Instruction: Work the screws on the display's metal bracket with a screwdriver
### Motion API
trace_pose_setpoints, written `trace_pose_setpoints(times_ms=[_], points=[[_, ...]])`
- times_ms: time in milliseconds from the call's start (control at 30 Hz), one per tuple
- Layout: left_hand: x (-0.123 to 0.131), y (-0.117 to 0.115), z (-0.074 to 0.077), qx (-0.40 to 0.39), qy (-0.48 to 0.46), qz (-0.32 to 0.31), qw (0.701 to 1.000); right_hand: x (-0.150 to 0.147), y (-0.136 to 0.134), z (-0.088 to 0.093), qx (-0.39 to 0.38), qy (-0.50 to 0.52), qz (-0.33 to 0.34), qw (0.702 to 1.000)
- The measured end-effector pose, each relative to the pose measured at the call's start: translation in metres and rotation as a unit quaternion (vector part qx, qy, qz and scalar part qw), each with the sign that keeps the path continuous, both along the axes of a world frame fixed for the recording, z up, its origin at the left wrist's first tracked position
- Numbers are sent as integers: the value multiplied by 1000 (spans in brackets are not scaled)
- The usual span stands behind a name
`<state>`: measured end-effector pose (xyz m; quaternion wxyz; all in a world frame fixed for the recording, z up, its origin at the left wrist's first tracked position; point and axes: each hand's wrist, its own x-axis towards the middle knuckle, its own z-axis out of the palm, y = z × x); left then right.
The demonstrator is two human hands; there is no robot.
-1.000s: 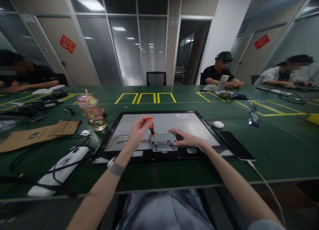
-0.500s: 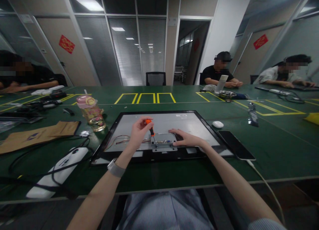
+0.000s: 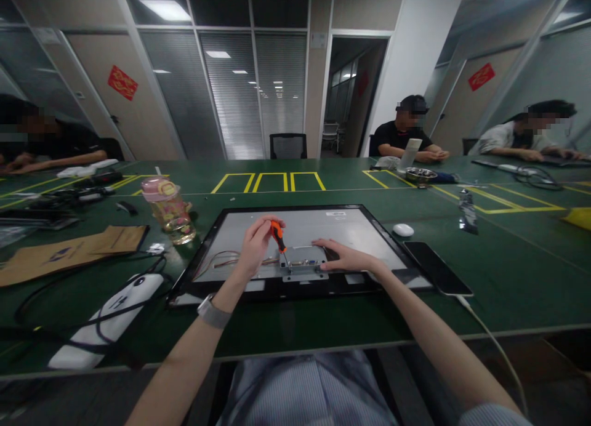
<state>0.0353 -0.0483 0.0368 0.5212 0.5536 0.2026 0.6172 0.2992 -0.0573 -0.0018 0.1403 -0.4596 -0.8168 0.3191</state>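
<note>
Between the fingertips of my left hand (image 3: 256,241), an orange and black screwdriver (image 3: 277,234) is gripped by its handle. It stands tilted, its thin shaft pointing down at the port edge of a metal bracket (image 3: 305,276). The bracket sits on the grey back of a flat display panel (image 3: 258,226), which lies with its black frame on the table. My right hand (image 3: 344,255) rests on the bracket's right side, fingers stretched and apart, the thumb near the ports. Thin wires (image 3: 224,258) run left from the bracket. The exact screwdriver tip contact is too small to make out.
Left of the panel stand a pink-lidded cup (image 3: 168,210), a paper bag (image 3: 69,253) and a white device with black cables (image 3: 108,321). On the right lie a phone (image 3: 438,268) on a charging cable and a white case (image 3: 403,230). Several people sit across the green table (image 3: 351,183).
The fingers of my left hand have shifted slightly left around the screwdriver, and more of its orange handle shows, leaning a bit differently. My right hand and the panel have stayed put.
</note>
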Motion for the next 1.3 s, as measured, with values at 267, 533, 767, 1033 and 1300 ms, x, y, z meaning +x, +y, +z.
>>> trace_pose_setpoints(times_ms=[267,533,767,1033,1300], points=[[-1,3,-5,10,38,44,998,2,1,-3,-5,2,-5,1000],[3,-2,1,-31,-24,-11,999,0,-1,1,-7,-1,-6,1000],[-1,0,-2,22,41,60,997,1,1,-2,-4,7,-4,1000],[0,-2,2,-14,0,-19,1000,0,1,-2,3,1,-3,1000],[-2,-2,2,29,35,32,998,1,0,-2,-3,8,-3,1000]])
